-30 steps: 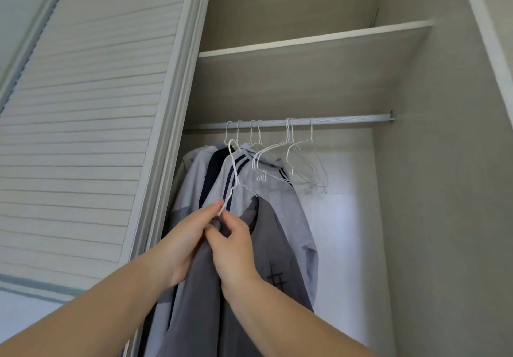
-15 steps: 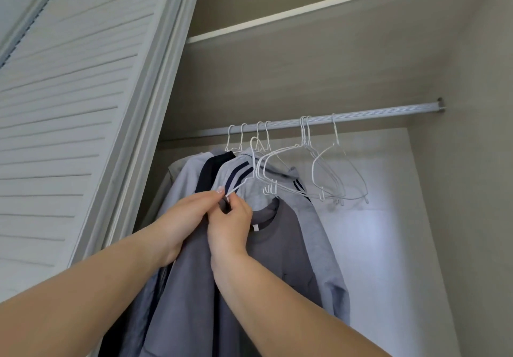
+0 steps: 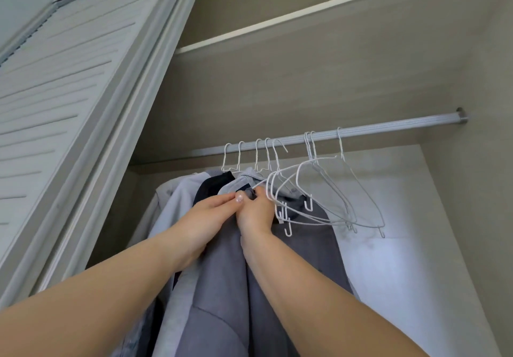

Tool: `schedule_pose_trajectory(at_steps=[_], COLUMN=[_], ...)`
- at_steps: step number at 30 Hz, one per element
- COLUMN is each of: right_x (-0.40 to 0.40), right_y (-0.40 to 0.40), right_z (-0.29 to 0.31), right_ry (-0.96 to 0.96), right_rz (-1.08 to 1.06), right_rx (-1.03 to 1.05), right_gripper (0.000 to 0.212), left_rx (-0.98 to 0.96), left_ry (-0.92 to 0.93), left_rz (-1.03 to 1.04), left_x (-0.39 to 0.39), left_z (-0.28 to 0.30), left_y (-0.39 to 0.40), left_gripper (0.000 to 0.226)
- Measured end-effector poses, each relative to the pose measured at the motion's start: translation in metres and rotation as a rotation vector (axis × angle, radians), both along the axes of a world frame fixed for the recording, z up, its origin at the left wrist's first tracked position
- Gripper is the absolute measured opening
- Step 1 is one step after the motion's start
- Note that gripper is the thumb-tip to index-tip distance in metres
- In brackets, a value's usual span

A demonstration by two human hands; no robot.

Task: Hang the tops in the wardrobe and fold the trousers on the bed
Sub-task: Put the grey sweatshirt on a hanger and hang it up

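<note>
Both hands: left hand, right hand gripping grey top, wardrobe holding hung tops

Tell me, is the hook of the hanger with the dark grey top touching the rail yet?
Apart. The head view shows the hook curling in front of the rail, not over it; both hands grip the dark grey top below.

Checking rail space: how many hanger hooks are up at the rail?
8 hooks: four bunched at the left, one beside them on the held hanger, a pair further right, one rightmost. Clothes may hide others.
</note>
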State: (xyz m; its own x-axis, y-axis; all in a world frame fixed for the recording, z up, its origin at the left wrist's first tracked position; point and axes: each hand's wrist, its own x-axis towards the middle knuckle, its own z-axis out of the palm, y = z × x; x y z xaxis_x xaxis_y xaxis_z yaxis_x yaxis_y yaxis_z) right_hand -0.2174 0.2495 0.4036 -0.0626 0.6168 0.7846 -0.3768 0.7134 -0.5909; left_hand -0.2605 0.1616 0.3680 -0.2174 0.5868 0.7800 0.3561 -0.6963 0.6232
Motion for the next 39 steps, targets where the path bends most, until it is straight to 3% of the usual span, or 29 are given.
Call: schedule_pose_trajectory(at_steps=[6,8,11,16,19,23,29,33,39], right_x=[-0.002,-0.008,-0.013,-0.014,-0.009,-0.007,0.0,0.003,0.012], right_y=[0.017,0.023,0.024,0.028,0.036,0.042,0.048,0.037,0.001], right_z=[0.026,0.028,0.039,0.065,0.072,0.058,0.032,0.014,-0.023], right_ry=[0.006,0.047,0.064,0.002,0.016,0.001,-0.001,-0.054,-0.032], right_rz=[-0.021,-0.009,0.033,0.119,-0.02,-0.074,-0.126,-0.132,-0.078], right_rx=[0.05,0.076,0.071,0.07,0.054,0.034,0.202,0.258,0.325], right_gripper=[0.007,0.025,0.03,0.015,0.008,0.026,0.02,0.065,0.059], left_rx=[0.086,0.106,0.131,0.138,0.112,0.072,0.117,0.094,0.007], left_ry=[0.068,0.087,0.098,0.128,0.166,0.175,0.219,0.152,0.018], left_rz=[0.034,0.088,0.136,0.204,0.215,0.215,0.329,0.343,0.352], left_x=[0.002,-0.002,-0.008,-0.006,-0.002,-0.003,-0.01,-0.013,-0.015], left_z=[0.019,0.024,0.032,0.053,0.061,0.055,0.033,0.019,-0.016], left_y=[0.021,0.025,0.028,0.032,0.036,0.042,0.038,0.024,-0.025], left_gripper=[0.024,0.024,0.024,0.024,0.028,0.035,0.057,0.056,0.043])
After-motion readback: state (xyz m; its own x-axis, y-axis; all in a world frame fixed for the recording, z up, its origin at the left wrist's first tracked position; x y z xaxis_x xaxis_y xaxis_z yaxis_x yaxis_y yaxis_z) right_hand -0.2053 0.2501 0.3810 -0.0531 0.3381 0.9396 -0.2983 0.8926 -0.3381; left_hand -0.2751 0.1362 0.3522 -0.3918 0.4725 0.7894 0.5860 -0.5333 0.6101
